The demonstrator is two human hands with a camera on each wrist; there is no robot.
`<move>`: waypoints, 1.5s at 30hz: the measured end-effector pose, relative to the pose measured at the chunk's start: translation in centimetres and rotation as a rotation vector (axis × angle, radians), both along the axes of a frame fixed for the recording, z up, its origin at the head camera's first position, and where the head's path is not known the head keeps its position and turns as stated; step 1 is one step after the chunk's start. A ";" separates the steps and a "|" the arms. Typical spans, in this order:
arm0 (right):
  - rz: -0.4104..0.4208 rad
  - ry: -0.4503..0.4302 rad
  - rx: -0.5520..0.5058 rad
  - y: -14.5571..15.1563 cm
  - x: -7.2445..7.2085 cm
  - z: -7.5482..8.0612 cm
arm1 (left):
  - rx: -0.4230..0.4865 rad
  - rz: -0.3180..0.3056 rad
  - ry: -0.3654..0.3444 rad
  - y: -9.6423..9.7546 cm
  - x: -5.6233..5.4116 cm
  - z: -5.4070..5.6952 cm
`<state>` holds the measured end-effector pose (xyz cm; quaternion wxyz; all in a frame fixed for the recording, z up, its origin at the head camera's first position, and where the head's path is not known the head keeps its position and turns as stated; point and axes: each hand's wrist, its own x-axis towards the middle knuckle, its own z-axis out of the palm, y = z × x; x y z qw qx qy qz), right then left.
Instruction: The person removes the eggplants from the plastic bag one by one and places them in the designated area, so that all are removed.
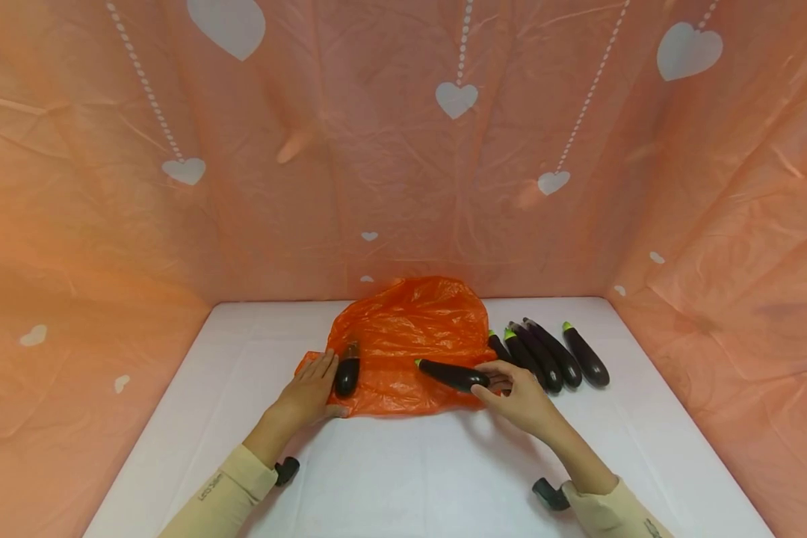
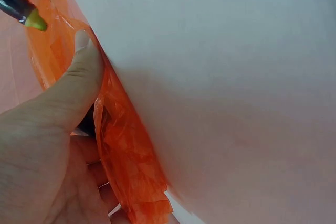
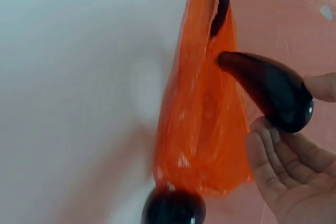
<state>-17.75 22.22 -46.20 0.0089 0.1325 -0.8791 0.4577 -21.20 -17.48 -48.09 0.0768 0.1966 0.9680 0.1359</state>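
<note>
An orange plastic bag [image 1: 410,321] lies spread on the white table. At its left edge my left hand [image 1: 307,388] holds the film, thumb on the near side and fingers on the other. An eggplant [image 1: 347,377] lies in the bag beside these fingers, its upper end under the film. Over the bag's right part, my right hand [image 1: 519,396] grips a second eggplant [image 1: 447,373] by its thick end between thumb and fingers. The green stem end of that eggplant points left. In the right wrist view the held eggplant [image 3: 270,90] appears above the bag [image 3: 184,145].
To the right of the bag, several eggplants [image 1: 545,355] lie in a group, with one more eggplant [image 1: 586,355] slightly apart. The white table [image 1: 417,471] is bordered by an orange sheet [image 1: 390,187] with white hearts behind and at both sides.
</note>
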 end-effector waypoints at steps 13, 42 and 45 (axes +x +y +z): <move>0.050 0.042 -0.037 4.0 0.5 1.0 | -0.010 0.003 -0.011 0.1 -0.1 0.0; -0.249 0.179 -0.034 10.9 0.4 2.2 | 0.009 0.000 -0.012 0.0 0.0 -0.1; -0.294 0.196 -0.023 11.7 0.1 2.0 | 0.008 0.002 -0.013 0.0 0.0 -0.1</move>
